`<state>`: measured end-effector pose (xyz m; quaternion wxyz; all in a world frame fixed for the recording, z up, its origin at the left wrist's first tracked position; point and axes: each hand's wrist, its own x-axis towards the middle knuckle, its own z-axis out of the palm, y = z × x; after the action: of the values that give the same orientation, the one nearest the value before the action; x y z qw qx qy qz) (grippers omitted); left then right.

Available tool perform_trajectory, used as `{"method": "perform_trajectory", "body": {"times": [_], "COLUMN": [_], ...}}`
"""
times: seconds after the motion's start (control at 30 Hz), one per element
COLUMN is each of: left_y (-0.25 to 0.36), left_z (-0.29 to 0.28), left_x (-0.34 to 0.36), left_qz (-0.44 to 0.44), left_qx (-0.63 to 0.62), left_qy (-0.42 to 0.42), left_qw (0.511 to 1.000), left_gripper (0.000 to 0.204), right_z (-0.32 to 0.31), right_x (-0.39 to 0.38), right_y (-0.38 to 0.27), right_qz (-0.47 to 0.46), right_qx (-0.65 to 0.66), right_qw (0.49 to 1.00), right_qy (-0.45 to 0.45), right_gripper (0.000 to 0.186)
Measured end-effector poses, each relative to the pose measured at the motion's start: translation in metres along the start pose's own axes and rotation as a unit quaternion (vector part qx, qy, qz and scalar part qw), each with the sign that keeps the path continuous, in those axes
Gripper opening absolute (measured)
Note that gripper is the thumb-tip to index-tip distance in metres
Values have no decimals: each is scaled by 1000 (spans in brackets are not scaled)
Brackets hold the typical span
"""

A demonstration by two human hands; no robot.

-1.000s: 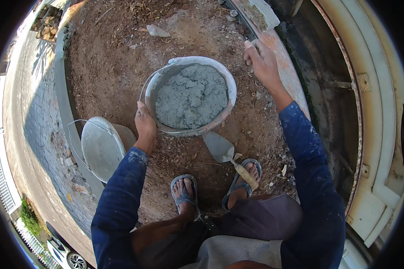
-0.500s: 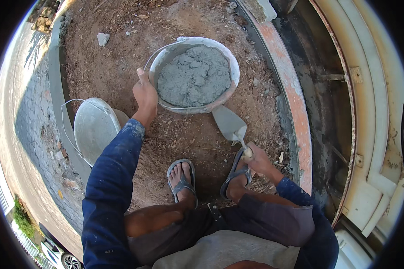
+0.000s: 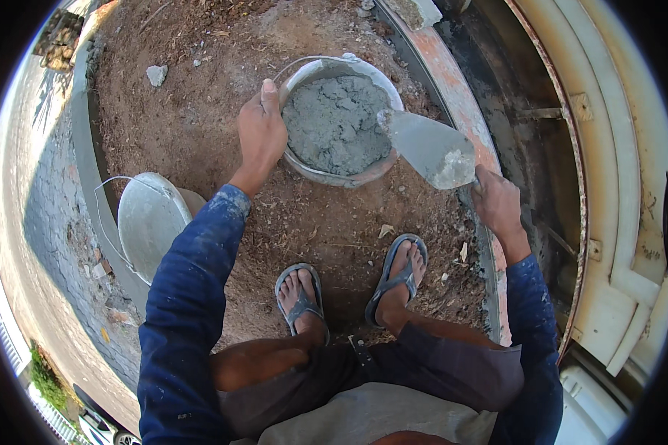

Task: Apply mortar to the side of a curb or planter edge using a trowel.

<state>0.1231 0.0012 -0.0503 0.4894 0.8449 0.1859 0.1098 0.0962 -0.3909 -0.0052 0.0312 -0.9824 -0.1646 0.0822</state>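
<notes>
A bucket (image 3: 344, 180) full of wet grey mortar (image 3: 338, 122) stands on the soil ahead of my feet. My left hand (image 3: 262, 137) is closed on its thin wire handle (image 3: 304, 59) at the left side of the rim. In my right hand (image 3: 497, 204) is a pointing trowel (image 3: 427, 141), its grip mostly hidden by my fingers. The blade reaches leftward over the bucket's right rim, with its tip at the mortar's edge. Pale mortar residue marks the blade near the handle.
A second bucket (image 3: 150, 222) leans on its side at the left, by a grey concrete kerb (image 3: 89, 159). Along the right runs a low painted wall edge (image 3: 453, 81), with a dark gap and a rusty-edged metal structure (image 3: 608, 148) beyond. A stone (image 3: 156, 75) lies on the soil.
The trowel has risen from below the bucket to its right rim, blade now turned leftward. My left hand has moved right, and the mortar bucket appears shifted and tilted with it.
</notes>
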Motion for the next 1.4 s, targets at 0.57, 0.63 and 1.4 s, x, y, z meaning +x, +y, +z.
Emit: {"method": "perform_trajectory", "body": {"times": [0.57,0.63,1.4], "left_y": [19,14,-89], "left_z": [27,23,-23], "left_x": [-24,-18,9], "left_qz": [34,20,-115], "left_qx": [-50,-61,-7], "left_qy": [2,1,62], "left_qw": [998,998,991], "left_gripper": [56,58,64], "right_z": [59,69,146], "right_x": [31,28,26], "right_y": [-89,-87,28], "right_qz": [-46,-18,352], "right_qx": [231,280,504], "right_qw": [964,957,780], "right_qy": [-122,-72,-112], "right_gripper": [32,28,22]}}
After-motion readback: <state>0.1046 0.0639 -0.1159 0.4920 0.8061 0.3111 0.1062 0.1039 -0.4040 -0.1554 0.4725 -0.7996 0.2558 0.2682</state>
